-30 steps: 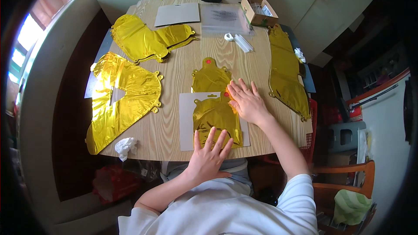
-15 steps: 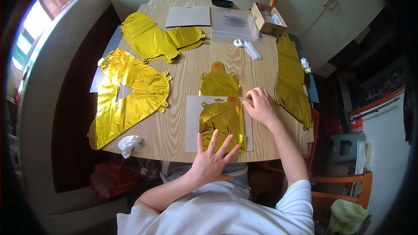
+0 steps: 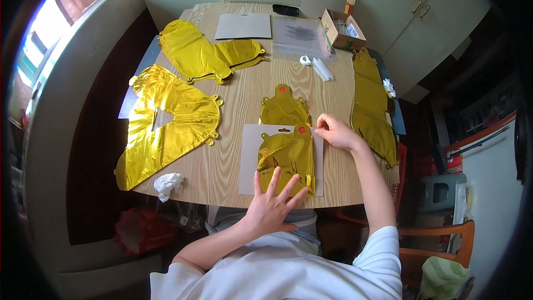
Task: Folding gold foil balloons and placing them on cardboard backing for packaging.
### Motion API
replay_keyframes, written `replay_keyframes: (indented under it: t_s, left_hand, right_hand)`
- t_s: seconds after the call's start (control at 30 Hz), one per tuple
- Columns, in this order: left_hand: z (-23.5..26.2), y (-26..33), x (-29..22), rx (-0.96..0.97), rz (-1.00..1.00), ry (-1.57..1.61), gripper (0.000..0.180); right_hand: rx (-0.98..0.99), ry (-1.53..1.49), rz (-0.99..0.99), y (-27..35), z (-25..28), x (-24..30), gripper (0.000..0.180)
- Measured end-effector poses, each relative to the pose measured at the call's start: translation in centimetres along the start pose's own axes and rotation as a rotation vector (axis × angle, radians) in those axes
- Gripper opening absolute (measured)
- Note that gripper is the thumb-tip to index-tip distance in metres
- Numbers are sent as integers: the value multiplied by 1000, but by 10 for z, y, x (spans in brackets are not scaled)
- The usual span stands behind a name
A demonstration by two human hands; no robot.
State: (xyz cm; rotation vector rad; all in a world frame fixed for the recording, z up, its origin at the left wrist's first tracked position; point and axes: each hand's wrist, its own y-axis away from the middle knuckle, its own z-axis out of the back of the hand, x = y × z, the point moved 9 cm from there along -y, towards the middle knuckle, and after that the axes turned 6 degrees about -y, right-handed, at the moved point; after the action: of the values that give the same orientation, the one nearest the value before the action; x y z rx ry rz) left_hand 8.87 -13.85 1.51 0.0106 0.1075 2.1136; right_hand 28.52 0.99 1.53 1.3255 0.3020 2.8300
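In front of me a folded gold foil balloon (image 3: 286,153) lies on a pale grey card (image 3: 250,158) with a hang slot at its top. My left hand (image 3: 272,205) rests on the balloon's lower part, palm down and fingers spread. At the card's upper right corner, my right hand (image 3: 338,133) has its fingers curled together, thumb and forefinger pinching the card's edge. Another folded gold foil balloon (image 3: 284,105), with a red spot on its tab, sticks out just beyond the card's top edge.
Flat gold foil balloons lie at the left (image 3: 189,116), far left (image 3: 191,53) and right (image 3: 369,100) of the wooden table (image 3: 233,111). Crumpled tissue (image 3: 168,185) sits near the front edge. Farther back are white tubes (image 3: 322,69), a tape roll (image 3: 305,60), a card (image 3: 243,26) and a small box (image 3: 344,30).
My right hand's fingers have drawn together at the card's corner, where they were looser before. My left hand stays flat on the balloon. The whole view has shifted slightly.
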Motion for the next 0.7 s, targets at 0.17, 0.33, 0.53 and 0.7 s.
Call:
replay_keyframes:
  t_s: [0.17,0.33,0.53,0.7]
  left_hand:
    - [0,0,0,-2,3,12,105]
    - [-3,0,1,21,6,8,105]
    - [-4,0,0,22,-1,-2,106]
    - [-5,-1,0,18,-1,-7,106]
  right_hand:
    - [-111,-205,-89,-4,11,-11,11]
    - [-534,-116,40,2,90,-5,8]
    - [-779,-354,160,50,162,-11,9]
    - [-730,-394,-3,75,167,-68,8]
